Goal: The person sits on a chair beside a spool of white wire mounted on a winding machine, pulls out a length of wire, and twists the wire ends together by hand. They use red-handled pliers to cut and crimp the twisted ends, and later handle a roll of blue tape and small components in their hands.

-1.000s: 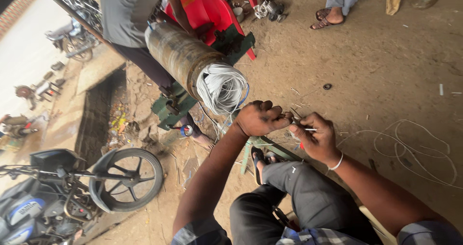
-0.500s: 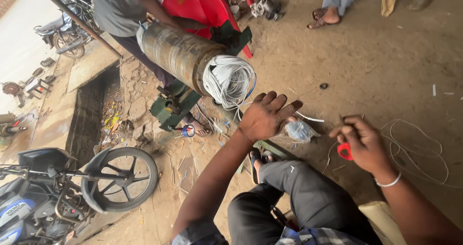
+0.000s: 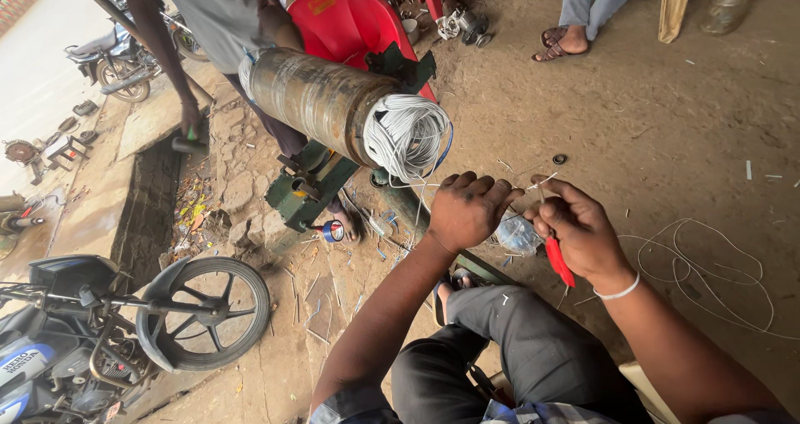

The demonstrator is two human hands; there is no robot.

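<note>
- Your knees in grey trousers [image 3: 508, 341] fill the near edge of the floor; you sit low over the dirt.
- Your right hand [image 3: 581, 230] is curled closed round a red-handled tool [image 3: 558, 261]; the red grip pokes out below the fist, and a thin white wire [image 3: 543, 184] sticks up from the fingers.
- Your left hand [image 3: 469, 211] has fingers loosely bent, palm down, resting over a crumpled clear plastic piece [image 3: 517, 236]. Can't tell if it pinches a strand.
- Just beyond the left hand: the bundle of white wires [image 3: 408, 136] spilling from the end of the rusty metal cylinder [image 3: 321, 99], which lies on a green stand [image 3: 304, 195].
- Risk: the tool tip sits close to the left-hand fingers, so a slip could nick them.
- Risk: loose wire loops [image 3: 708, 274] on the floor at your right could snag your arm or foot.
- Risk: tugging strands could likely shift the cylinder on its stand; another person [image 3: 217, 15] stands right at its far end.
- Far left: motorcycle wheel [image 3: 208, 311], open drain [image 3: 154, 199].
</note>
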